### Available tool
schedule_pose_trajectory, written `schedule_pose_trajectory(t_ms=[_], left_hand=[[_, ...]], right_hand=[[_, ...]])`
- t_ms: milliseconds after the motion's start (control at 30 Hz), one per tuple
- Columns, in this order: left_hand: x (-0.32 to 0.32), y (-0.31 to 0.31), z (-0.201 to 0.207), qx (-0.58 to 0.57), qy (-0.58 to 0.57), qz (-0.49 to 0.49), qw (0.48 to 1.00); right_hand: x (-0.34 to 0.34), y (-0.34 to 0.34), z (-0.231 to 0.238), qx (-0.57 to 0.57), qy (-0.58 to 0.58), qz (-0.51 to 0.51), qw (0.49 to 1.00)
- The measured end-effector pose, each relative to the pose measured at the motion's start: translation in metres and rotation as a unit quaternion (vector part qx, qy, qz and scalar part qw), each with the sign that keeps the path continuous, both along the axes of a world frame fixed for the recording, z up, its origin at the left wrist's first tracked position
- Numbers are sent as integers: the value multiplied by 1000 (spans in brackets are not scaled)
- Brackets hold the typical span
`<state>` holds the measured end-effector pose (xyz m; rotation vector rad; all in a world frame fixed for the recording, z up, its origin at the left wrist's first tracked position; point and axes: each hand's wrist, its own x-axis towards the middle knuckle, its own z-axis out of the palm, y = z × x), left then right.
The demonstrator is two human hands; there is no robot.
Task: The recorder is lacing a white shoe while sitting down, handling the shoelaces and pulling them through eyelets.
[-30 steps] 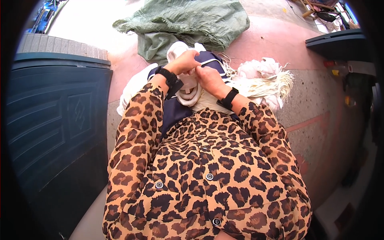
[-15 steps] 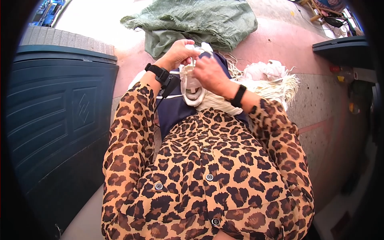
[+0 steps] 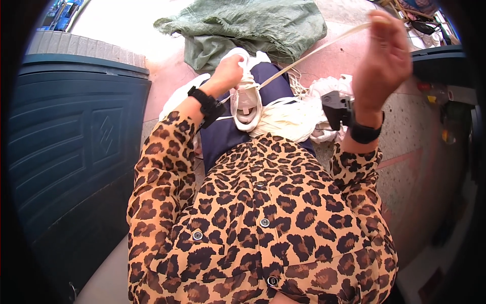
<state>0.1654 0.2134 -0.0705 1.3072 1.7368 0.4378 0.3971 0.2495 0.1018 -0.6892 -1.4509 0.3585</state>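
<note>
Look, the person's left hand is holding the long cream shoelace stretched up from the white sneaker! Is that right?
Not quite: the head view shows it's the person's right hand holding the long cream shoelace stretched up from the white sneaker.

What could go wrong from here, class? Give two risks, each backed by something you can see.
1. The right hand holds the lace stretched up from the shoe; a hard pull might jerk the shoe loose from the left hand.
2. Cream strands lie heaped close beside the shoe, so the lace could tangle with them if it drops.
</note>
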Motion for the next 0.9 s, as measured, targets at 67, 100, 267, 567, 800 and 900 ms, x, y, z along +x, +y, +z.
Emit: schedule_pose_trajectory(t_ms=[67, 100, 267, 567, 800, 900], left_hand=[[-18, -10, -11, 71, 108, -27, 991], [-21, -15, -10, 70, 108, -30, 991], [-35, -48, -11, 90, 91, -73, 989], [-36, -51, -7, 27, -13, -14, 999], [-35, -64, -2, -82, -255, 231, 935], [-37, -63, -5, -79, -280, 237, 927]], right_hand=[[7, 9, 6, 6, 32, 24, 999], [-22, 8, 15, -24, 64, -112, 991], [-9, 10, -12, -175, 57, 298, 936], [-79, -48, -176, -662, -233, 410, 583], [-106, -63, -209, -683, -181, 374, 600], [-117, -64, -217, -477, -361, 297, 744]])
